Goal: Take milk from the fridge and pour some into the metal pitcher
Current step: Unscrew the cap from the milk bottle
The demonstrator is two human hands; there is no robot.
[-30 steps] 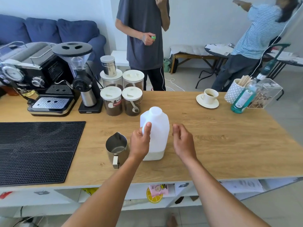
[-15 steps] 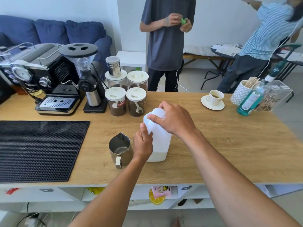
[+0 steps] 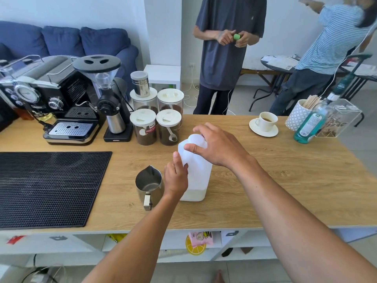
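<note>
A white translucent milk jug [image 3: 199,176] stands upright on the wooden counter [image 3: 275,180], with a little milk at its bottom. My left hand [image 3: 175,176] grips the jug's left side at mid height. My right hand [image 3: 216,147] is closed over the white cap [image 3: 195,139] on top, thumb and fingers around it. The metal pitcher [image 3: 149,183] stands just left of the jug, touching distance from my left hand, spout pointing away and handle toward me. It looks empty.
Several lidded jars of coffee [image 3: 157,123] stand behind the jug, with a grinder [image 3: 111,99] and espresso machine [image 3: 51,101] to the left. A black rubber mat [image 3: 47,186] covers the left counter. A cup on a saucer [image 3: 265,123] and a bottle [image 3: 310,125] sit far right. Two people stand beyond the counter.
My right hand rose from beside the jug onto its cap and stays closed around it. My left hand keeps its hold on the jug's side. The view shifted slightly.
</note>
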